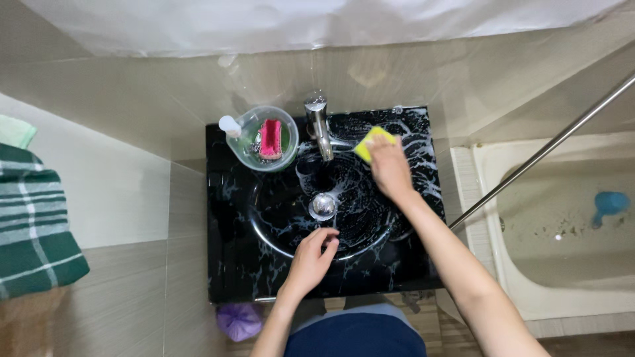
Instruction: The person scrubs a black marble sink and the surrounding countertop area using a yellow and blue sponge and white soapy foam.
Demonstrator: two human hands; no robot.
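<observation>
My right hand [390, 168] presses a yellow sponge [372, 142] against the soapy back right rim of a black marbled sink [228, 218], just right of the chrome tap [319, 125]. White foam streaks cover the basin around it. My left hand [311, 258] rests on the sink's front rim, fingers curled loosely over the edge, holding nothing. A chrome drain plug [323, 206] sits in the middle of the bowl between both hands.
A clear plastic jug [264, 139] with a pink sponge [270, 139] inside stands at the sink's back left, a white bottle top [229, 125] beside it. A green checked towel [33, 225] hangs left. A bathtub [562, 225] and metal rail [542, 152] lie right. A purple bag [239, 320] is below.
</observation>
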